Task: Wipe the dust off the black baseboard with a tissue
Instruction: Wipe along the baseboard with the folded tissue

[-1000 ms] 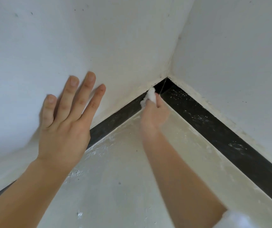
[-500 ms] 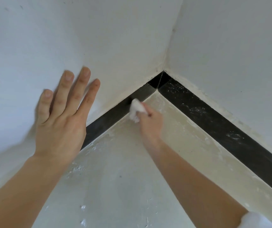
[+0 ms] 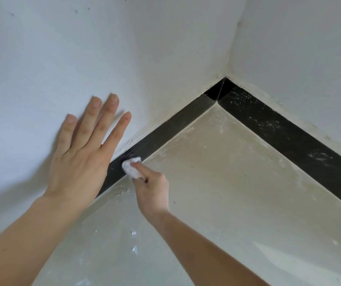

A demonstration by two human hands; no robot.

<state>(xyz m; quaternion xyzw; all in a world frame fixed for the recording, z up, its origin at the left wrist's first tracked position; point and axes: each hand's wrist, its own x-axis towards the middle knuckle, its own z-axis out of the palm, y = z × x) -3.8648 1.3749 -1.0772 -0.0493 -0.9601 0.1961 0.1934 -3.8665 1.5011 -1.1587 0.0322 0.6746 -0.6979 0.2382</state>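
left hand [image 3: 80, 159] flat on the white wall [image 3: 83, 48], fingers straight and spread. right hand [image 3: 153, 188] pinches a crumpled tissue [image 3: 131, 167] against the black baseboard [image 3: 161, 131] on the left run, just beside the left hand. right run shows white dust specks. pale floor [image 3: 217, 193] below.

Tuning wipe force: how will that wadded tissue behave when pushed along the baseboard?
Probably soft and squashy: the tissue is a crumpled wad pinched by the right hand. Likely very light, being so small. It might snag or tear on the black baseboard, where white specks show.
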